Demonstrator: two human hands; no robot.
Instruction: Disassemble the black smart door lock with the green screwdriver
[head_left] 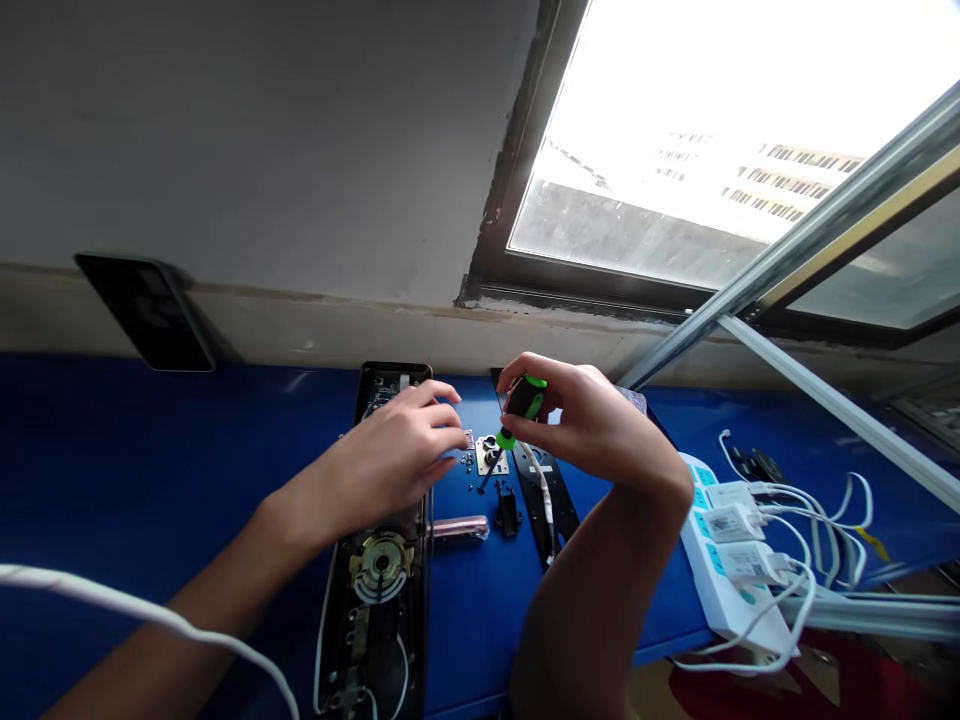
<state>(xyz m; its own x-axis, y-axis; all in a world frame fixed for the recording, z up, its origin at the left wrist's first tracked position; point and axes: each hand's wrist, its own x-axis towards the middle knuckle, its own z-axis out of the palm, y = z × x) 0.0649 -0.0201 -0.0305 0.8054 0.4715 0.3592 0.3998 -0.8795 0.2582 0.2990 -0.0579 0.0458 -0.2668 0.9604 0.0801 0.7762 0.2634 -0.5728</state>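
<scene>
A green and black screwdriver (525,400) is held in my right hand (574,410), its tip pointing down at small screws on the blue table. Just left of its shaft lies a square metal plate (491,456) with a round part. My left hand (409,440) reaches over the long black open casing (381,600), fingers apart and holding nothing visible. Small screws (468,460) are scattered near its fingertips. Below the plate sits a black plastic part (508,514), beside a pinkish wrapped cylinder (459,530). A black panel (564,505) lies under my right forearm's side, with a white cable across it.
A white power strip (709,560) with plugged chargers and looped white cables is at the right. A dark phone or tablet (150,310) leans on the wall at the back left. A white cable (135,608) crosses my left forearm. Metal frame bars (787,240) stand by the window.
</scene>
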